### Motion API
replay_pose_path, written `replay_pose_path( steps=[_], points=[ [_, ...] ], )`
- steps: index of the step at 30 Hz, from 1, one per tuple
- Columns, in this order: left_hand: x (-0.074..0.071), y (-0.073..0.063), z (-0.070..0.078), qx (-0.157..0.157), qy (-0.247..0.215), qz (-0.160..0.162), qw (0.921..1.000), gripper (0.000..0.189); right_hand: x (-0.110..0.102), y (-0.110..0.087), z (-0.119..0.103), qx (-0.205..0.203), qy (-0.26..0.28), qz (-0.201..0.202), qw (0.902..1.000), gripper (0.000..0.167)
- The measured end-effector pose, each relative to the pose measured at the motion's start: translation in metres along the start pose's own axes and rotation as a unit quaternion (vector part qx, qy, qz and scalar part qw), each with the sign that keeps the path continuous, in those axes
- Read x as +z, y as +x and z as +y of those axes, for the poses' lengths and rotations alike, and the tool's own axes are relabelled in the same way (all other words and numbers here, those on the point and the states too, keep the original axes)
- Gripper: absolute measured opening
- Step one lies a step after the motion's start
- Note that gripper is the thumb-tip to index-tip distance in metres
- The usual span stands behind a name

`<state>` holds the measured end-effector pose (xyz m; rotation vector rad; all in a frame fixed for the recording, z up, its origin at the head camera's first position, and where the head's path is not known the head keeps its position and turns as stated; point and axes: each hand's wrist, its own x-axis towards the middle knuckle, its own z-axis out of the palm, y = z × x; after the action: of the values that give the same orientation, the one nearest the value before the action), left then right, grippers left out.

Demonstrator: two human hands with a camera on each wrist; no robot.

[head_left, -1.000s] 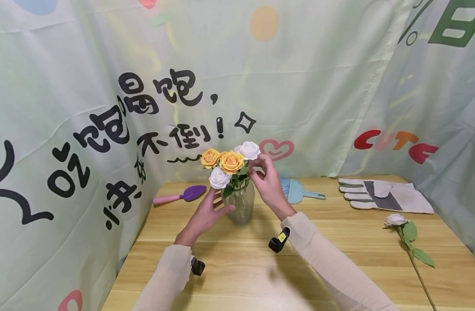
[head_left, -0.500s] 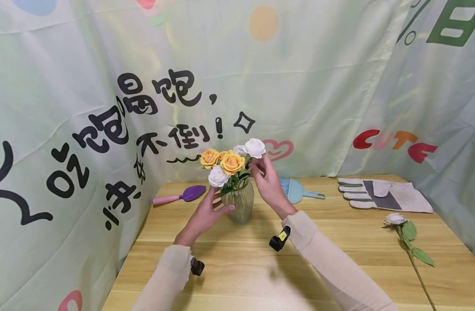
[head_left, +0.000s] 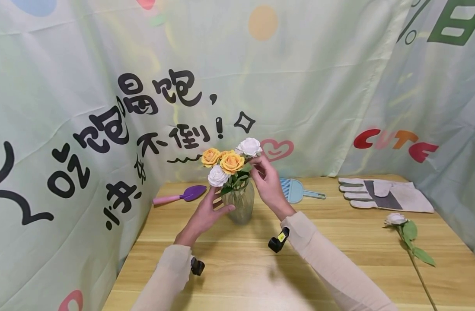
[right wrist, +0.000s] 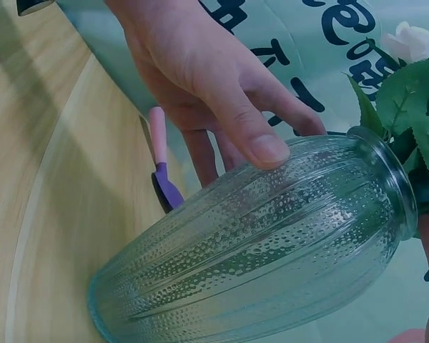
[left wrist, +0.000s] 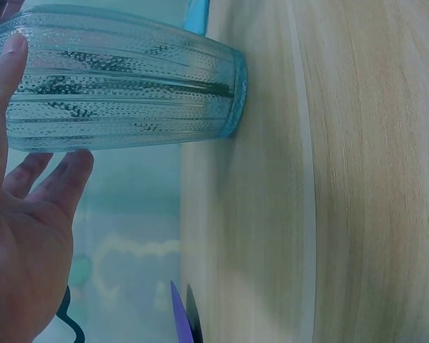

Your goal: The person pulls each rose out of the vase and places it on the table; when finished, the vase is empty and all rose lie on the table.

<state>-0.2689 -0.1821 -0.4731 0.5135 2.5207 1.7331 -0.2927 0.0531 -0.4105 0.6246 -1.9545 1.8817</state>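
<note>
A ribbed clear glass vase stands upright on the table, holding several yellow and white roses. My left hand steadies its left side, thumb in front and fingers reaching around; in the left wrist view the thumb and fingertips of the left hand meet the glass. At the vase's upper right, my right hand pinches a white rose just below the bloom; the exact grip on the stem is partly hidden. Yellow roses and a lower white rose lean left over the rim.
A purple trowel with a pink handle lies left of the vase. Behind the right hand is a blue dustpan-like tool. Farther right are a work glove and a single white rose on its long stem. Printed cloth surrounds the table.
The white rose in my right hand rose and shifted right, showing another white bloom behind it, then moved back left. My left hand stays at the vase.
</note>
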Motion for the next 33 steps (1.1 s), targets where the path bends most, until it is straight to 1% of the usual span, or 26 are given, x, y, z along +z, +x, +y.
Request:
replay_pose_path(
  steps=[3,5,10,12,14,18,21,27,33],
  points=[
    [0.000,0.000,0.001,-0.001,0.000,0.001,1.0000,0.095,-0.001,-0.001,0.001,-0.006,-0.003,-0.012,0.9999,0.021],
    [0.000,0.000,0.001,0.000,-0.001,0.001,1.0000,0.095,-0.002,-0.002,0.001,-0.011,0.005,-0.020,0.9997,0.024],
    [-0.001,0.000,0.001,-0.002,0.000,0.001,1.0000,0.095,-0.004,-0.003,0.002,-0.013,0.016,-0.041,0.9990,0.038],
    [-0.001,0.000,0.001,-0.004,0.001,0.001,1.0000,0.095,-0.004,-0.003,0.002,-0.011,0.016,-0.046,0.9988,0.039],
    [-0.001,0.000,0.000,-0.003,0.002,0.001,1.0000,0.095,-0.004,-0.002,0.001,-0.009,0.015,-0.046,0.9988,0.037],
    [-0.001,0.000,-0.001,-0.002,0.000,0.001,1.0000,0.096,-0.004,-0.001,0.000,-0.005,0.015,-0.036,0.9992,0.030],
    [-0.001,0.000,0.000,-0.004,-0.001,0.000,1.0000,0.096,-0.004,0.001,-0.001,-0.005,0.020,-0.022,0.9995,0.028],
    [0.000,-0.001,0.001,-0.007,-0.001,0.000,1.0000,0.096,-0.004,0.004,-0.005,-0.020,0.044,0.005,0.9988,0.026],
    [0.000,-0.001,0.002,0.000,0.000,-0.001,1.0000,0.096,-0.011,0.018,-0.019,-0.037,0.063,0.037,0.9966,0.028]
  ],
)
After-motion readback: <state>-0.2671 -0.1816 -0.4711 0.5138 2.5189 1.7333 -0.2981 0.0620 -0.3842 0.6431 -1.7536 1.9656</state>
